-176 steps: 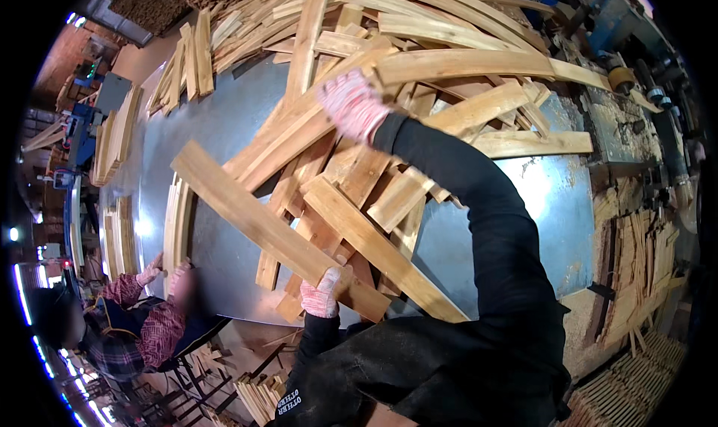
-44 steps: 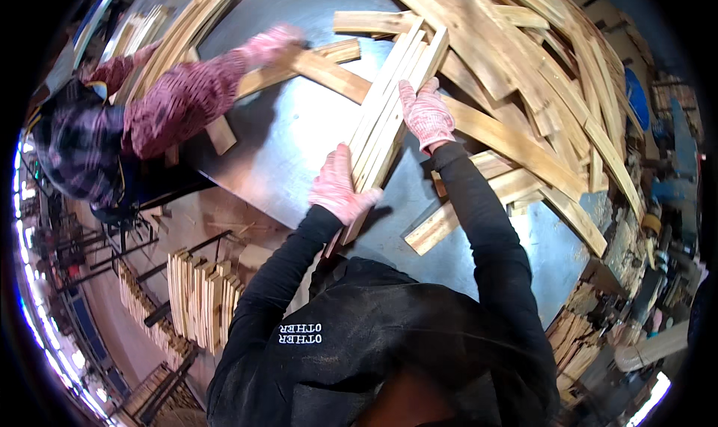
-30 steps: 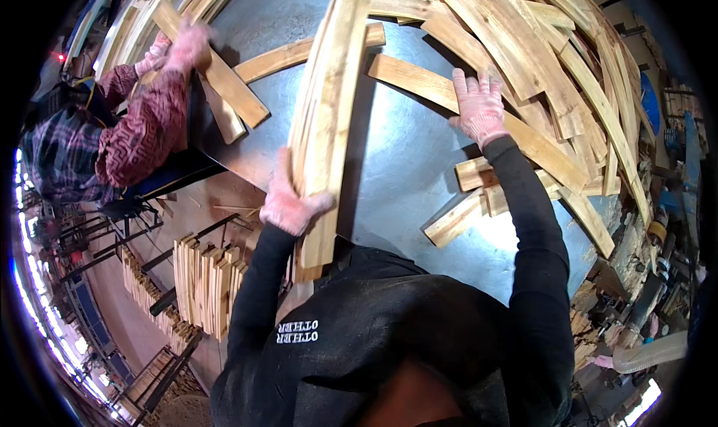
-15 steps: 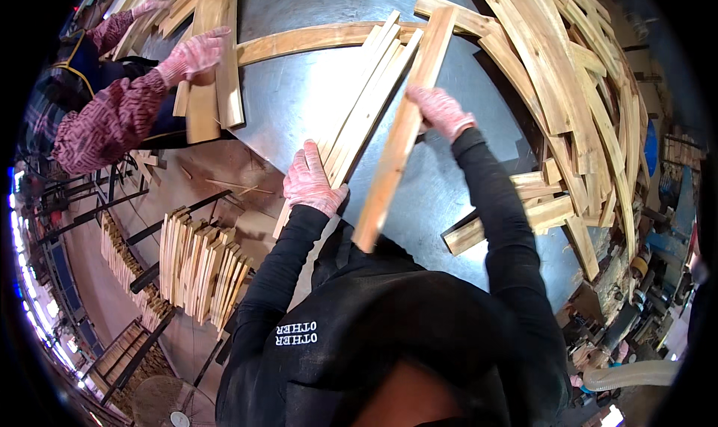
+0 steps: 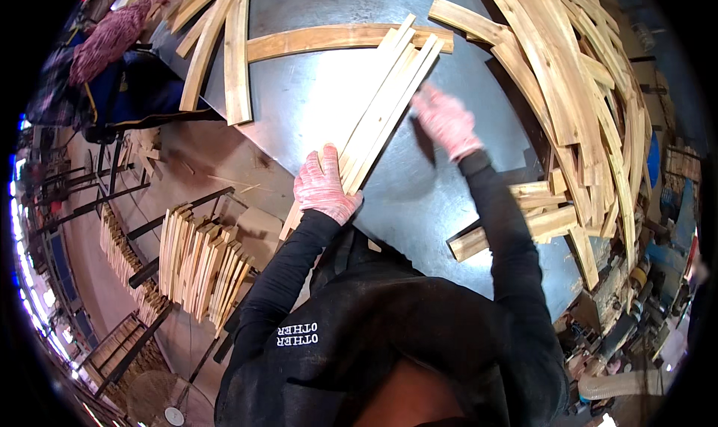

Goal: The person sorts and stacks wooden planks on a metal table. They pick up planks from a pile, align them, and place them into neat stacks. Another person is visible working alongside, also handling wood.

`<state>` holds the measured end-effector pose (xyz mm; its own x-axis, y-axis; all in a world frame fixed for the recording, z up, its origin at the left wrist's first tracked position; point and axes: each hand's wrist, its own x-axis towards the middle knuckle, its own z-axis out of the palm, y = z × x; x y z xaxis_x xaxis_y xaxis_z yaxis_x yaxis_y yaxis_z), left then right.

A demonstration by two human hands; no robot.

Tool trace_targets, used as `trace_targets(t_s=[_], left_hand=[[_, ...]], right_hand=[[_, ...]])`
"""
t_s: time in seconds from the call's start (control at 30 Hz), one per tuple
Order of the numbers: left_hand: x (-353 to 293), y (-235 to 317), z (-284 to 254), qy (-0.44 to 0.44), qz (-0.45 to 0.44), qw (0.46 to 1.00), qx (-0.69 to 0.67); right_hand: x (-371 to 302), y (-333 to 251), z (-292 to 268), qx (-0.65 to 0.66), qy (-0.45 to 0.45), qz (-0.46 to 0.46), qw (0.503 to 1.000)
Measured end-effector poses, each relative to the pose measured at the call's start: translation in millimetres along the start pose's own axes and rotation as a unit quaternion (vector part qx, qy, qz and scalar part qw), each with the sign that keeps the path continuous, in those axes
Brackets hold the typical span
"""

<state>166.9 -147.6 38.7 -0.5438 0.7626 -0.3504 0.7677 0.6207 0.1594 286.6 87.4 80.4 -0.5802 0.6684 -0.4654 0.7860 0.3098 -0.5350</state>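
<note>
Clasping a board bundle (image 5: 382, 113) in half-curled left hand (image 5: 327, 188), with blurred right hand (image 5: 447, 122) just right of the bundle, openness and hold unclear, with planks (image 5: 202, 266) in a rack (image 5: 143, 272) left of the bundle

a woodworking shop: a broad metal table (image 5: 299, 90) carries boards (image 5: 553, 75) heaped along its right side, with more laid at the far left. on the near left, cut slats (image 5: 202, 262) stand packed in rows on a dark rack (image 5: 144, 272), above a floor (image 5: 217, 154) strewn with scraps. machinery (image 5: 636, 307) and a pale hose (image 5: 624, 386) crowd the near right. at the far left a co-worker (image 5: 112, 42) stands by the table.
</note>
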Motion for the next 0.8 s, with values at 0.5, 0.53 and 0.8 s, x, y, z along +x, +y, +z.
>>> trace_targets(t_s=[0.5, 0.53, 0.8], left_hand=[[-41, -72, -110, -0.007, 0.011, 0.724, -0.690], [-32, -74, -109, 0.008, 0.031, 0.745, -0.666], [31, -49, -34, 0.147, 0.020, 0.853, -0.501]], right_hand=[[95, 53, -20, -0.275, 0.027, -0.150, 0.949], [75, 70, -16, -0.216, -0.006, -0.160, 0.963], [-135, 134, 48, 0.737, -0.258, 0.142, 0.608]])
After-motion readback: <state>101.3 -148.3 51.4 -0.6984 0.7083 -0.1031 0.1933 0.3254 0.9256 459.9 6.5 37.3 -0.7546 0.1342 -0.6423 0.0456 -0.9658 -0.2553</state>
